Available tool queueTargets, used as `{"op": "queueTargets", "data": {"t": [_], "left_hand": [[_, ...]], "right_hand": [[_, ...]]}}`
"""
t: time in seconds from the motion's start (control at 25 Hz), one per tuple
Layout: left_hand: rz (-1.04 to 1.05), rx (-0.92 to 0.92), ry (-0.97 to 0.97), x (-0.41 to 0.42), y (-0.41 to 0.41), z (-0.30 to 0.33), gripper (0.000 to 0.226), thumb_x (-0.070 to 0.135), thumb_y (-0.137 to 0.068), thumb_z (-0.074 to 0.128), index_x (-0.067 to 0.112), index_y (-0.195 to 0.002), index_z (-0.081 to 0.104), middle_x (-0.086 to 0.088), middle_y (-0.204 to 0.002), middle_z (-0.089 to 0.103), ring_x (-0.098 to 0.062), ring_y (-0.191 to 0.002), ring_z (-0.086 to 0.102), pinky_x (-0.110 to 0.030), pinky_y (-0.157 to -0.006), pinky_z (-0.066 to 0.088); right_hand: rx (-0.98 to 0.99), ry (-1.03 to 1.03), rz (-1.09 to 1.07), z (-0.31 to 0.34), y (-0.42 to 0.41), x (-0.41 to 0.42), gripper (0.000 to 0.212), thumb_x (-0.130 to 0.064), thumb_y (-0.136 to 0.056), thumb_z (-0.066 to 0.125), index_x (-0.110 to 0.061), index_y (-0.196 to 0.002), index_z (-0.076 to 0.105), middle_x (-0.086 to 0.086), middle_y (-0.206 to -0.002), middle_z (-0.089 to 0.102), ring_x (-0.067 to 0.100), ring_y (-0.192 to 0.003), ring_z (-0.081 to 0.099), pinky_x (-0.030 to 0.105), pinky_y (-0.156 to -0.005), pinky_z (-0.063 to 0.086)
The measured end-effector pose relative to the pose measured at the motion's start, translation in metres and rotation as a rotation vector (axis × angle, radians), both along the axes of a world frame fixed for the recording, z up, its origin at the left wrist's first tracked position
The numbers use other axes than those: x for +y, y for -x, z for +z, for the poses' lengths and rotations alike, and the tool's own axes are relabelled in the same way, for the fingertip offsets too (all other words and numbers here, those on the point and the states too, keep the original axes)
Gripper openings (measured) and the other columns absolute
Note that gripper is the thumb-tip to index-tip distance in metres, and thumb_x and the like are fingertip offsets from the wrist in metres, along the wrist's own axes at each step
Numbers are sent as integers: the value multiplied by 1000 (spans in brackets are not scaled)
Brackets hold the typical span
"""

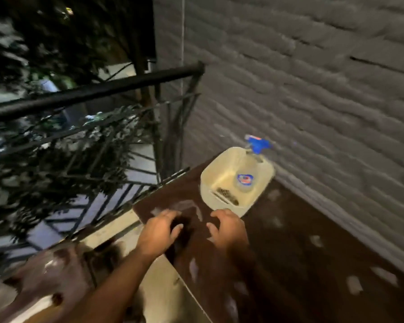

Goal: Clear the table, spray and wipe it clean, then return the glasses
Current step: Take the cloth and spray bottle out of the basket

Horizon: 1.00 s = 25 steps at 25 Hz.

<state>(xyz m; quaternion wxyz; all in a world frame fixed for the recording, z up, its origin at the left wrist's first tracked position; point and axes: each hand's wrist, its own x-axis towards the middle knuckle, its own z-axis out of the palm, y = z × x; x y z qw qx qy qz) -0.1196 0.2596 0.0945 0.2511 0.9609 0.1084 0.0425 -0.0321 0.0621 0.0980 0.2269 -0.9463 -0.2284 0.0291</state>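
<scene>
Both my hands are out over the near left corner of the tabletop (301, 241) — a dark brown surface dotted with pale smears. My left hand (158, 231) hovers right at the left edge, fingers curled downward; my right hand (229, 229) sits just beside it, a little further in, fingers bent the same way, claw-like. Between them there's a dark patch and a faint glassy arc on the wood, but the picture is so smeared I can't tell whether either hand is gripping anything or just cupped over it. No glasses I can make out for certain.

Just beyond my right hand, toward the far edge of the tabletop, sits a cream plastic basin (210, 183), tipped in my view, its near rim almost touching my fingertips. Inside it stands the spray bottle (245, 180) — clear body, red and blue label, with its blue trigger head (258, 144) poking up over the basin's far rim. A dark brush-like thing (228, 195) lies in the bottom of the basin near its front wall; too blurred to name.

The tabletop's right edge runs along a grey painted brick wall (313, 78). Off the left edge, a black metal railing (91, 92) with foliage behind it.
</scene>
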Motion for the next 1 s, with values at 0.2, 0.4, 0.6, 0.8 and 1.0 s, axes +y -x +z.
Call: {"op": "queueTargets", "data": {"t": [0.2, 0.4, 0.6, 0.8, 1.0], "left_hand": [[-56, 48, 50, -47, -95, 34, 50, 39, -90, 61, 22, -135, 50, 0, -134, 55, -16, -119, 54, -29, -100, 42], [-60, 178, 94, -20, -184, 29, 52, 43, -80, 62, 21, -127, 54, -4, -123, 63, -24, -111, 60, -40, -94, 49], [-58, 351, 105, -9, -245, -6, 61, 38, -88, 62, 19, -141, 38, -7, -137, 55, -29, -124, 53, -49, -103, 43], [-78, 344, 81, -11, -268, -21, 40, 17, -94, 50, 17, -134, 44, -9, -134, 56, -31, -124, 53, -45, -103, 44], [-92, 302, 43, -26, -261, -13, 38, 13, -94, 44, 18, -131, 47, -12, -127, 61, -33, -117, 57, -44, -98, 47]], "right_hand": [[99, -163, -295, 6, -46, -66, 36, -38, -83, 62, -21, -115, 65, 1, -118, 63, 21, -105, 62, 37, -91, 49], [325, -375, -636, -6, -83, -70, 42, -42, -84, 65, -17, -117, 53, 8, -116, 65, 25, -106, 62, 35, -88, 49], [492, -484, -822, -32, -118, -46, 54, -47, -86, 60, -13, -126, 47, 9, -124, 64, 30, -113, 61, 41, -93, 50], [538, -484, -931, -41, -136, -31, 45, -16, -91, 50, -19, -136, 44, 9, -127, 61, 32, -115, 60, 43, -94, 51], [493, -600, -993, -47, -123, -43, 34, -23, -90, 48, -28, -122, 56, -1, -117, 67, 20, -103, 65, 39, -88, 55]]}}
